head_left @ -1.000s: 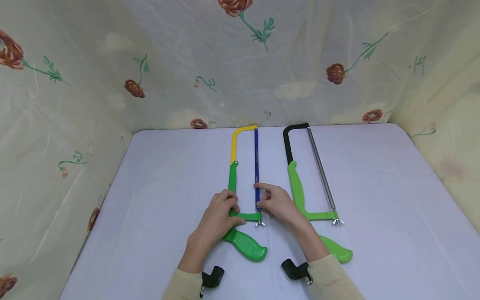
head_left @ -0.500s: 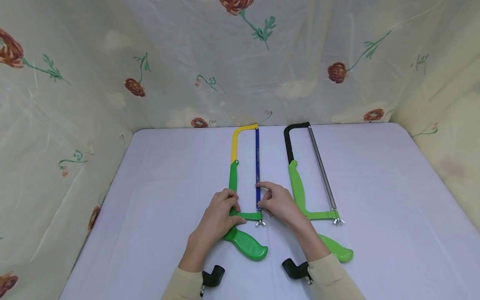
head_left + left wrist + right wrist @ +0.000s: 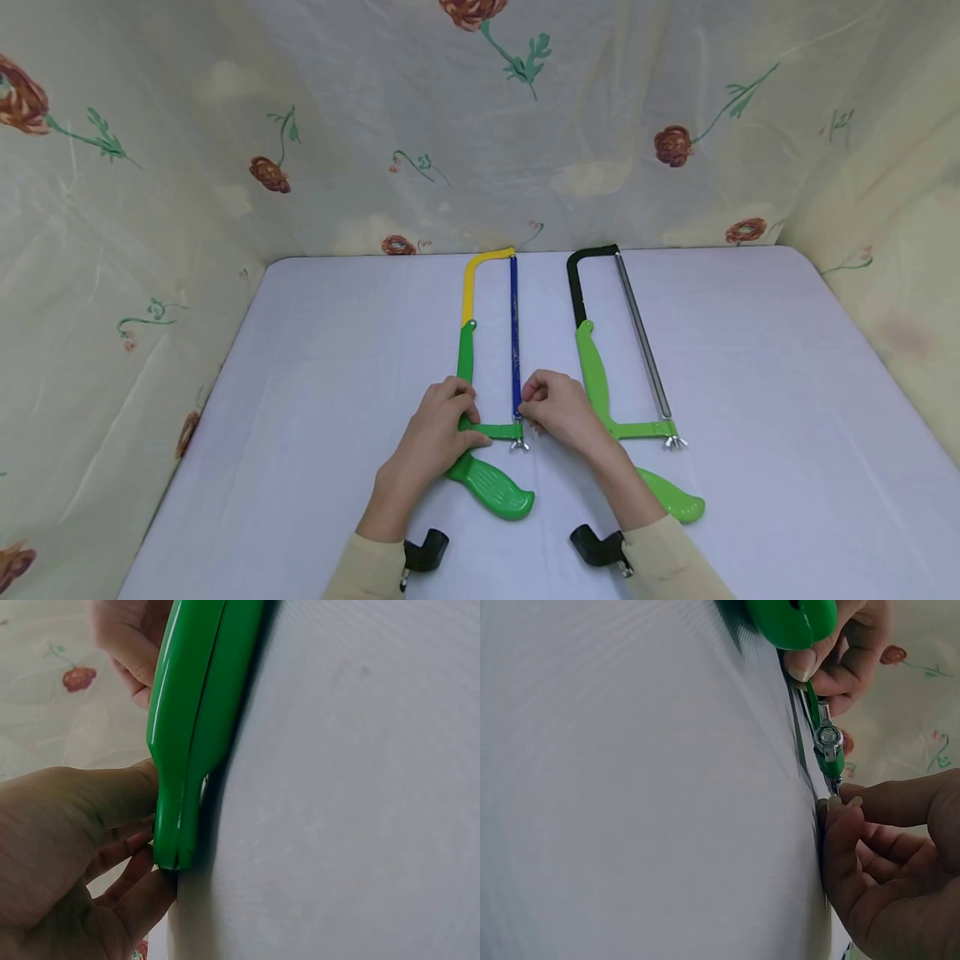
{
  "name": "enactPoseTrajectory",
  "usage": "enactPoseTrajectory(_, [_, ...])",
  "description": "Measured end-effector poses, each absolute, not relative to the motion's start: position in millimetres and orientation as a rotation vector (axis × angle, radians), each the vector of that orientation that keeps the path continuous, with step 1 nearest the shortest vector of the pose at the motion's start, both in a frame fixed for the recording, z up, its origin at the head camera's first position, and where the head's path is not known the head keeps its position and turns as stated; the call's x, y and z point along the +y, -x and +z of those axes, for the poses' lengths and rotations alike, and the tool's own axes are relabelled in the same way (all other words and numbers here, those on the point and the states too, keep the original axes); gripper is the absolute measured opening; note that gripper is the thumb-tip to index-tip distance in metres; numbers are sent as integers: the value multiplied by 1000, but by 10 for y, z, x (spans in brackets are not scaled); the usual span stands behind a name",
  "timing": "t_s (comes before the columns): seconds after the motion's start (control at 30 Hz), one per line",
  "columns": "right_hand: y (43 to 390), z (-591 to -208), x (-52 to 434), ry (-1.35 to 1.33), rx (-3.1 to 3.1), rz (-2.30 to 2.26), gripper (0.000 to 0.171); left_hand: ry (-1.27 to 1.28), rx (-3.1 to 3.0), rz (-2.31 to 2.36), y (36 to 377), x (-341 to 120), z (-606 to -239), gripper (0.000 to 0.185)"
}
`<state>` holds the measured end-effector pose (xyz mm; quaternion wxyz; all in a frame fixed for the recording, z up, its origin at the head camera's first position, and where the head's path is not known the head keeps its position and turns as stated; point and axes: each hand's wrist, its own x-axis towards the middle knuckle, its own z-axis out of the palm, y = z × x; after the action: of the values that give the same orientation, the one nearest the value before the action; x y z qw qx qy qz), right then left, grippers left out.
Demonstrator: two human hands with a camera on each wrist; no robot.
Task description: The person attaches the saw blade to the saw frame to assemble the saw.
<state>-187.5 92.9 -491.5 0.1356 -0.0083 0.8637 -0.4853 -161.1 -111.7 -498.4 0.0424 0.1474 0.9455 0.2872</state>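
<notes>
A hacksaw with a green handle and yellow front frame lies flat on the table. Its blue blade runs along the right side. My left hand grips the green frame just above the handle, thumb near the crossbar. At the blade's lower end, my right hand has its thumb and finger pinched together on the blade, close to the wing nut. The right wrist view shows these fingertips beside the metal wing nut; they partly hide the blade end.
A second hacksaw, light green and black with a grey blade, lies to the right, its handle partly under my right forearm. White cloth covers the table. A flowered curtain stands behind and at the sides.
My right index finger has drawn back from the middle of the blue blade and curled in toward the thumb at its lower end. The left hand stays on the frame.
</notes>
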Motion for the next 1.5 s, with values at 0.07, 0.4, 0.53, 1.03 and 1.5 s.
enactPoseTrajectory(0.07, [1867,-4903,947,42,2487,-1404,7,-447,2892,873,1615,-1114,-4985,23])
enactPoseTrajectory(0.4, [1827,-4852,1082,156,2388,-1385,4,-441,2883,868,1630,-1089,-4977,23])
enactPoseTrajectory(0.53, [1812,-4843,1147,271,2282,-1367,3,-429,2876,868,1625,-1089,-4979,23])
enactPoseTrajectory(1.03, [1759,-4866,1203,432,2167,-1286,9,-422,2883,865,1621,-1097,-5018,24])
enactPoseTrajectory(1.5, [1732,-4855,1198,448,2211,-1267,3,-414,2878,858,1613,-1088,-4987,24])
